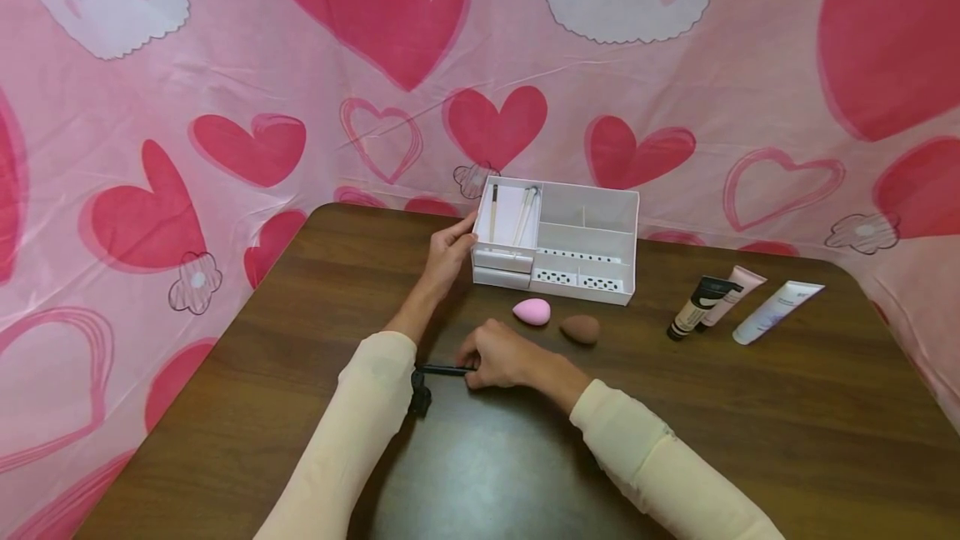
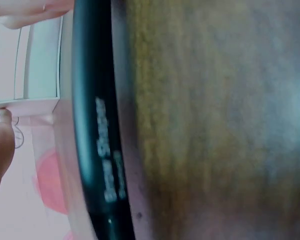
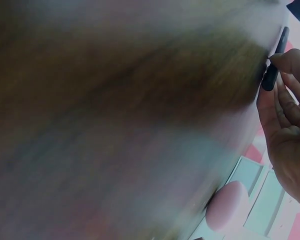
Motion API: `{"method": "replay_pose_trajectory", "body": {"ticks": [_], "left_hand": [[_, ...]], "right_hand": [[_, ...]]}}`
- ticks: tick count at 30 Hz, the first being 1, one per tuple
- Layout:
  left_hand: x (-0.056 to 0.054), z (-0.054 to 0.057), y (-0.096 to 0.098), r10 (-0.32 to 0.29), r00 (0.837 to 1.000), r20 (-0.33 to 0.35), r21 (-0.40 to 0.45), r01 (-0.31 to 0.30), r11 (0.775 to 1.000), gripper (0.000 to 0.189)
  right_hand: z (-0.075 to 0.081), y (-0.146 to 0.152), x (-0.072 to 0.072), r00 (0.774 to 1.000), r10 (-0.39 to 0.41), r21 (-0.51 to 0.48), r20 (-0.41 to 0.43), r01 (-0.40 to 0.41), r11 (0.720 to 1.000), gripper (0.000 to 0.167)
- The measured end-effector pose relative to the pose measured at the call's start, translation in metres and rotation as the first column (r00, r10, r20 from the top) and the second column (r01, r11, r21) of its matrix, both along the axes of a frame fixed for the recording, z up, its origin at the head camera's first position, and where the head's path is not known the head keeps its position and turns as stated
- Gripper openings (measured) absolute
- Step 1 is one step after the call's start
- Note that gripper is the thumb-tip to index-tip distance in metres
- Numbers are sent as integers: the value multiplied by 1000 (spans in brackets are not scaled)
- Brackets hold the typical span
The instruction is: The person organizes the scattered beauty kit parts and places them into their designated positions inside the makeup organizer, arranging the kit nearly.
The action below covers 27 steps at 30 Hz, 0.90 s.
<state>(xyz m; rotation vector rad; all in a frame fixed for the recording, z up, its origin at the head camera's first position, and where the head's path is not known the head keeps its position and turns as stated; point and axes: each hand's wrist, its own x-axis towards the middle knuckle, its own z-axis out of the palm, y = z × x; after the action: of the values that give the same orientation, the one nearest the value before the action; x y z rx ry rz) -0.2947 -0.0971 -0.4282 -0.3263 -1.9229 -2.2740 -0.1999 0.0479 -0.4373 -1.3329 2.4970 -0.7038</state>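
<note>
Black plastic comes into play here: a slim pen [image 1: 444, 370] lies along the tabletop, pinched at one end between the right hand's [image 1: 501, 357] thumb and fingers! Blurred lettering on its barrel seems to read "Brow Shaper". Over at the white organizer [image 1: 562, 233], the left hand [image 1: 450, 252] rests against the outer left side, fingers fairly straight and touching the wall rather than wrapped round it. And the tally? Slim brushes [image 1: 527, 215] are already in the tall left compartment, so this looks like an early stage. Outside, the pink sponge [image 1: 532, 312] and brown sponge [image 1: 581, 329] sit just in front; off to the right lie a black-topped tube [image 1: 699, 307], a pink tube [image 1: 742, 282] and a white tube [image 1: 778, 312]. The pen, too, is outside the compartments!
</note>
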Motion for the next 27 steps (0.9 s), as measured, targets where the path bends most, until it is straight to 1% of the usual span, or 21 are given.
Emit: {"method": "replay_pose_trajectory", "body": {"ticks": [7,13,19,22,27], "left_hand": [[-1,0,-1,-7,1000,7,7,7,1000,48],[-1,0,0,-15,1000,10,21,15,1000,47],[0,1,0,-20,1000,7,30,20,999,48],[0,1,0,-20,1000,14,26,20,999,49],[0,1,0,-10,1000,25,13,10,1000,49]], "right_hand": [[-1,11,-2,1000,-2,-27,-2,2,1000,14],[2,22,-3,998,-17,-74,53,20,997,14],[6,36,-3,993,-57,-82,104,65,994,14],[8,42,-3,992,-64,-91,110,74,993,15],[12,52,-3,983,-89,-118,163,109,987,15]]}}
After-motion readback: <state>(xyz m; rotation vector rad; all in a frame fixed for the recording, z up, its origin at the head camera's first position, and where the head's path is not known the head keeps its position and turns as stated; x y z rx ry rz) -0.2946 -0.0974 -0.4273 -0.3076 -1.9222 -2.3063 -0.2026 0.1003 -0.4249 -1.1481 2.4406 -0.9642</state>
